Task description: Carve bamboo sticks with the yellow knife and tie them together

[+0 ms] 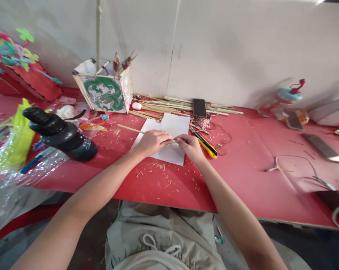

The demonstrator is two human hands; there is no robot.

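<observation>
A thin bamboo stick (130,129) runs from the left into my left hand (156,141), whose fingers are closed round it above the white paper sheets (174,125). My right hand (188,145) pinches the stick's other end, its fingertips close to those of my left hand. Part of the stick is hidden by my left hand. Just right of my right hand lies a yellow and black utility knife (208,146). Behind the paper, several bamboo sticks (158,107) lie in a loose pile.
A black bottle (65,140) and plastic bags (45,168) are at the left. A lantern with a green dragon (106,93) stands behind. A phone (199,108) rests on the sticks. Shavings dot the red table (242,161); a cable (295,156) and power bank (322,147) lie right.
</observation>
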